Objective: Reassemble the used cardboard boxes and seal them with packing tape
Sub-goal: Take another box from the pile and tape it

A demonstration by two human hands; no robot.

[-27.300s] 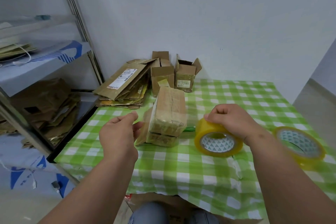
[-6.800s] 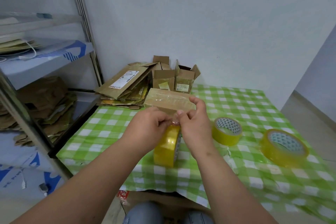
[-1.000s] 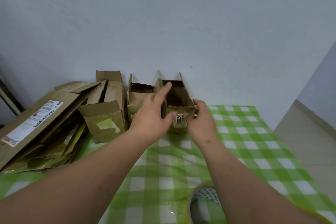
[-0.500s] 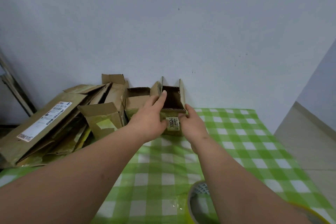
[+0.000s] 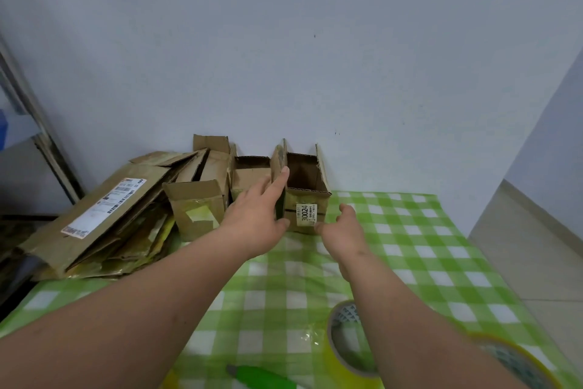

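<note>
Small open box (image 5: 305, 199) stands upright at far edge of worktop (image 5: 410, 249), against the wall, flaps up. Left hand (image 5: 257, 215) lies along its left side, fingers straight, thumb on the front corner. Right hand (image 5: 342, 229) just beside the front right corner, fingers relaxed, holding nothing. Tape roll (image 5: 342, 347) near, under right forearm.

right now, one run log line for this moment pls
stage: setting down open box | left hand: fingers straight against box left side | right hand: near front corner, contact unclear | tape roll: on table, idle
</note>
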